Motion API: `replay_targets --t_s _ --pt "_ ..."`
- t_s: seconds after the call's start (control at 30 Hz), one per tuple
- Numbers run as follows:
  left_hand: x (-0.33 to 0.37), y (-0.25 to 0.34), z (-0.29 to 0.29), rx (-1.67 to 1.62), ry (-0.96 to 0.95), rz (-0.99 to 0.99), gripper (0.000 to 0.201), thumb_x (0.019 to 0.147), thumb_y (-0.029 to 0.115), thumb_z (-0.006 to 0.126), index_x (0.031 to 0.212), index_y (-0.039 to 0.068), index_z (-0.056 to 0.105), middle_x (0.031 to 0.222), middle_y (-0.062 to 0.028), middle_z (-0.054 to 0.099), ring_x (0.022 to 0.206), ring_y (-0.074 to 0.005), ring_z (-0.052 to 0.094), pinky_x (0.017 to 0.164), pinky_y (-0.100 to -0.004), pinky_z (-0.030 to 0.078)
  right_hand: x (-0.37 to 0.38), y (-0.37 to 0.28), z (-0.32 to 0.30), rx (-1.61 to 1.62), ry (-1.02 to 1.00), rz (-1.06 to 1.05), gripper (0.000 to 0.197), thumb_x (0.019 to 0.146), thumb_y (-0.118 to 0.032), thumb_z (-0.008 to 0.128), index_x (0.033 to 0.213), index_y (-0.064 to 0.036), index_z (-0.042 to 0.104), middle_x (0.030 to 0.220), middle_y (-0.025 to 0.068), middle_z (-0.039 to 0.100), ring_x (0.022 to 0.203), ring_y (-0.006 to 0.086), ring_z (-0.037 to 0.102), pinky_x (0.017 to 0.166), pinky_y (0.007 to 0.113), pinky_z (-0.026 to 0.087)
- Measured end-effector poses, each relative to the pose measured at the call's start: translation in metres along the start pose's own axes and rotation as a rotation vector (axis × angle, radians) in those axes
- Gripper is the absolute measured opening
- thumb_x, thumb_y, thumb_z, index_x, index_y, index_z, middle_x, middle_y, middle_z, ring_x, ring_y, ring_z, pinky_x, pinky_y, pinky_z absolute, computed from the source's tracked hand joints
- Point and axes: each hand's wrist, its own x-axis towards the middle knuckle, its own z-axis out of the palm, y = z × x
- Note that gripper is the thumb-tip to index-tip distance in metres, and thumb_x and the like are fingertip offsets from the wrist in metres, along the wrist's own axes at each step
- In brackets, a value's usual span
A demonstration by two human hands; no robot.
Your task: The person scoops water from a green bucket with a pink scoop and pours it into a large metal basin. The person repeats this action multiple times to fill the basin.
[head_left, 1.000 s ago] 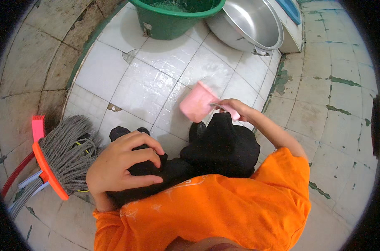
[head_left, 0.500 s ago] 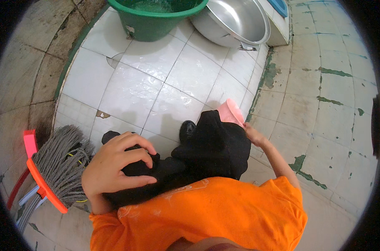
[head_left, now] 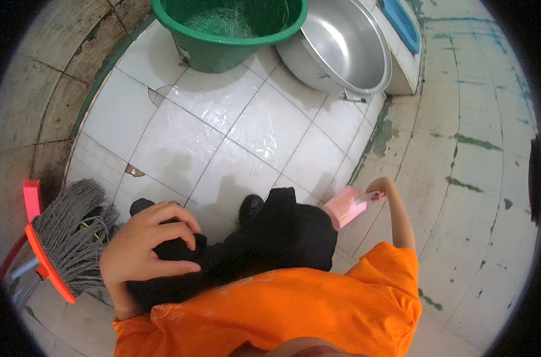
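My right hand (head_left: 382, 188) grips the handle of a pink plastic dipper (head_left: 344, 207), out to the right beside my leg. The dipper is tilted, and its inside cannot be seen. My left hand (head_left: 148, 241) hovers over or rests on my left knee, palm down, with its fingers bent and apart and nothing in them. Black trousers (head_left: 282, 235) cover my bent legs, and one dark shoe tip (head_left: 251, 208) pokes out between them.
Ahead on wet white floor tiles (head_left: 202, 137) stands a green tub (head_left: 214, 59) with stirred water inside. A large metal pot (head_left: 366, 53) leans beside it, near a blue tray (head_left: 401, 27). A grey mop (head_left: 77, 238) and a pink brush (head_left: 31, 199) stand left. Tiled walls flank both sides.
The dipper has swung back toward me on the right and turned, its handle now pointing outward. The view has tilted up slightly, showing more of the tub's water. My left hand keeps its pose.
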Motion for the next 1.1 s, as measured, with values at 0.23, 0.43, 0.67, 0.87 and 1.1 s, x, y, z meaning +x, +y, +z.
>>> replay_targets --t_s 0.23,0.43,0.67,0.87,1.1 --pt "-0.002 -0.001 0.002 -0.038 0.006 -0.074 0.026 0.061 0.022 0.077 0.073 0.009 0.057 0.093 -0.0029 0.055 0.088 -0.0201 0.055 0.073 -0.029 0.044 -0.082 -0.033 -0.176 0.033 0.393 0.119 0.022 0.08 -0.027 0.054 0.078 -0.0061 0.059 0.066 0.0072 0.058 0.057 0.0164 0.056 0.05 0.028 0.044" --pt "0.001 -0.001 0.005 -0.036 -0.02 -0.005 0.026 0.063 0.023 0.076 0.074 0.009 0.057 0.094 -0.0032 0.055 0.087 -0.0201 0.054 0.073 -0.029 0.043 -0.142 -0.016 -0.212 0.239 0.146 0.285 0.024 0.081 -0.029 0.055 0.079 -0.0048 0.057 0.063 0.0089 0.053 0.048 0.013 0.046 0.041 0.027 0.037" --pt "-0.017 0.002 0.004 -0.008 -0.03 0.03 0.026 0.066 0.026 0.073 0.075 0.009 0.056 0.094 -0.0027 0.055 0.088 -0.0206 0.054 0.074 -0.0291 0.043 -0.306 -0.001 -0.11 0.202 0.67 -0.274 0.039 0.084 -0.043 0.051 0.07 -0.0065 0.056 0.05 0.0031 0.047 0.034 0.0092 0.037 0.029 0.024 0.026" --pt "-0.027 0.005 0.002 0.022 -0.041 0.058 0.025 0.068 0.027 0.072 0.077 0.01 0.056 0.096 -0.002 0.053 0.09 -0.0203 0.053 0.076 -0.0295 0.043 -0.436 -0.025 -0.039 0.296 1.235 -0.716 0.049 0.085 -0.052 0.045 0.073 -0.0059 0.055 0.049 0.0017 0.043 0.034 0.008 0.035 0.029 0.026 0.027" --pt "-0.034 0.0 0.003 0.004 -0.053 0.134 0.025 0.069 0.027 0.071 0.077 0.01 0.055 0.098 -0.0015 0.052 0.093 -0.0205 0.051 0.078 -0.0293 0.042 -0.544 -0.176 0.019 -0.219 1.896 -1.263 0.045 0.086 -0.043 0.048 0.097 -0.0017 0.061 0.065 0.0112 0.06 0.062 0.0249 0.06 0.058 0.034 0.045"
